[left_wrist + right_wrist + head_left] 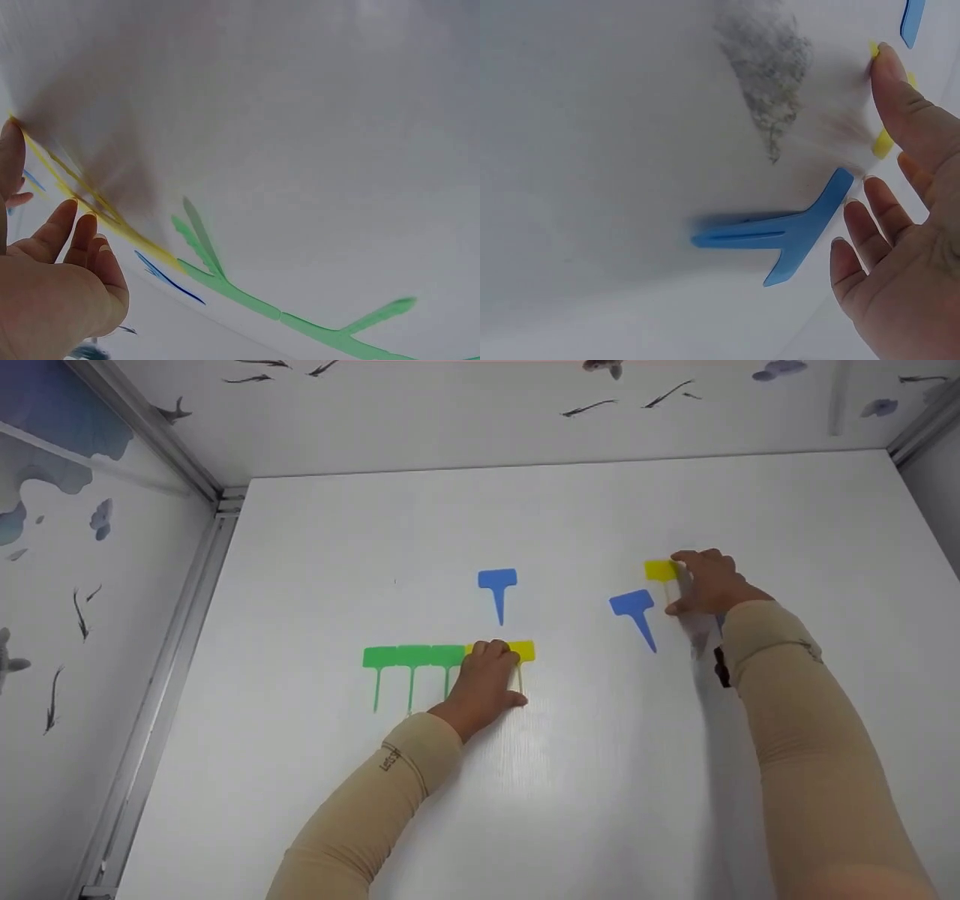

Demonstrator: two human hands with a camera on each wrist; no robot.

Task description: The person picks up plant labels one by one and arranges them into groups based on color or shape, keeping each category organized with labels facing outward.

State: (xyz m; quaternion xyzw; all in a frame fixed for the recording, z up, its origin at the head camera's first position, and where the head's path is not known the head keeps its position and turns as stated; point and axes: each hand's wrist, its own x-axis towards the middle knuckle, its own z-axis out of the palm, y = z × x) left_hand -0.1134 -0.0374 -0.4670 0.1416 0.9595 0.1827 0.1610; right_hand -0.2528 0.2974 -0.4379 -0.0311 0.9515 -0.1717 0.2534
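Note:
Flat T-shaped plant labels lie on a white table. In the head view my left hand (484,686) covers part of the yellow plant labels (523,651) at the right end of a row. Its thumb meets a stem tip and its fingers touch the heads, pinching one lengthwise. The green plant labels (414,656) stand to its left in the same row. Farther right, my right hand (712,581) holds another yellow plant label (660,570) between thumb at the stem and index finger at the head. A blue plant label (802,229) lies beside the right fingers.
One blue plant label (498,579) lies beyond the row. Another blue plant label (632,604) is left of the right hand. A dark object (721,667) shows partly beside the right sleeve. Patterned panels (525,412) border the table at the back and left.

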